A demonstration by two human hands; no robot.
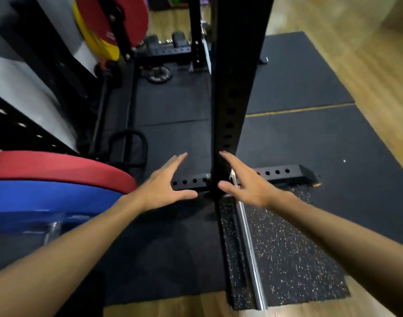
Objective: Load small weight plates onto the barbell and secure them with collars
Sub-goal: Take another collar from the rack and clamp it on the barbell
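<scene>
Chrome barbell (251, 243), seemingly bare

Red plate (125, 19), upper left: white marking is showing, too blurred to read.
Small black plate (159, 74) on floor: pale lettering is showing, unreadable.
Elsewhere: nothing readable.

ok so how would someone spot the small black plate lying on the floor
Start at the tall black rack upright in the middle and look left and beyond it, across the dark rubber mat. The small black plate lies flat there near the rear crossbar; unlike the red and yellow plates hanging above, it has pale lettering.
</scene>
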